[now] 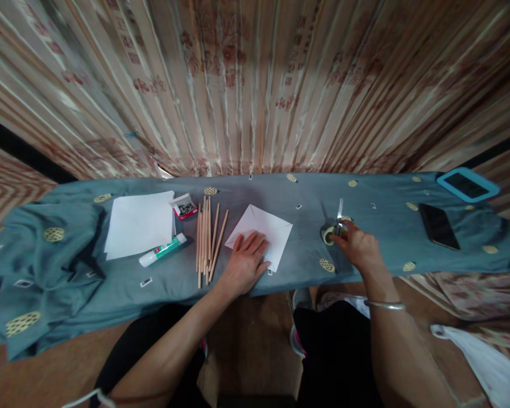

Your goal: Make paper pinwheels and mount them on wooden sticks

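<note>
My left hand (247,263) lies open, fingers spread flat, on a white square of paper (274,218) with diagonal creases, set at an angle on the cloth. Farther right, my right hand (357,243) is closed around the handle end of a pair of scissors (340,211). Their metal blades point away from me. A pale green ring (326,235) shows beside the fingertips; whether it is a scissor handle or a separate roll I cannot tell. Several plain wooden pencils (206,235) lie just left of the paper square.
Left of the pencils are a small red-and-white box (184,207) of small metal pieces, a glue stick (163,250) and a stack of white paper (139,224). A black phone (439,225) and a blue-framed tablet (468,184) lie at right. Grey-green cloth (276,190) covers the narrow table, bunched at left.
</note>
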### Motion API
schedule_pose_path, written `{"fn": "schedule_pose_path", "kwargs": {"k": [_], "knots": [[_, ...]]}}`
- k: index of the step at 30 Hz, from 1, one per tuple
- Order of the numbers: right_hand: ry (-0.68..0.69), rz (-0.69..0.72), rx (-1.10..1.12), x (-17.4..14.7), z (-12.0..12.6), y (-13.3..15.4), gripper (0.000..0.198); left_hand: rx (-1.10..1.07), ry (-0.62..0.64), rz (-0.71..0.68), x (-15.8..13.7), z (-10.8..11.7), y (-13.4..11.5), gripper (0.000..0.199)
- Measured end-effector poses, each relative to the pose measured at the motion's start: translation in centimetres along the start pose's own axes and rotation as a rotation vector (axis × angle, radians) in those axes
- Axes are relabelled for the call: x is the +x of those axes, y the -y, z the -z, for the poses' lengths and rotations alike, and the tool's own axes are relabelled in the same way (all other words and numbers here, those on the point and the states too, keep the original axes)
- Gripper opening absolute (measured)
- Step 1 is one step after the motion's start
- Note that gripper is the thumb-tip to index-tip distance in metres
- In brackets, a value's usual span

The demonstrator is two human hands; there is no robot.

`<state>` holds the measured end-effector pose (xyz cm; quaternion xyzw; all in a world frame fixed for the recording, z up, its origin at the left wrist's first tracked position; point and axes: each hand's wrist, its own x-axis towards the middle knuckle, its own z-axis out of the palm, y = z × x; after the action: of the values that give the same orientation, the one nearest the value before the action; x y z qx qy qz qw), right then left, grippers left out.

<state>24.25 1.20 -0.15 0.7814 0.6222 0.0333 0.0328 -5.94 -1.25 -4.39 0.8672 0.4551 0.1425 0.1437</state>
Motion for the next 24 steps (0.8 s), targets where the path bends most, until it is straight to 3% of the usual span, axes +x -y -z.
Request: {"fn": "schedule_pose_path", "kwargs": {"k": [6, 10, 16, 19, 22, 24], "knots": [[0.013, -0.129, 0.072, 0.3, 0.3, 0.0, 0.047, 0.015, -0.001, 0.013, 0.1, -0.2, -0.2, 0.045], [0.03, -0.139, 0.123, 0.6, 0.2, 0.0, 0.048, 0.02, 0.001, 0.013, 0.0, -0.3, -0.1, 0.045], [0.029, -0.062, 0.088, 0.3, 0.6, 0.3, 0.035, 0.032, -0.02, 0.002, -0.1, -0.1, -0.2, 0.045], [-0.076, -0.04, 0.136, 0.0, 0.6, 0.9, 0.035, 0.046, -0.019, -0.003, -0.1, 0.0, -0.3, 0.045], [-0.22, 0.06, 0.294, -0.3, 0.0, 3.0, 0.032, 0.069, -0.021, -0.005, -0.1, 0.0, -0.3, 0.046], [-0.222, 0.166, 0.389, -0.4, -0.6, 5.4, 0.029, 0.079, -0.03, -0.008, -0.1, -0.1, -0.3, 0.046]]}}
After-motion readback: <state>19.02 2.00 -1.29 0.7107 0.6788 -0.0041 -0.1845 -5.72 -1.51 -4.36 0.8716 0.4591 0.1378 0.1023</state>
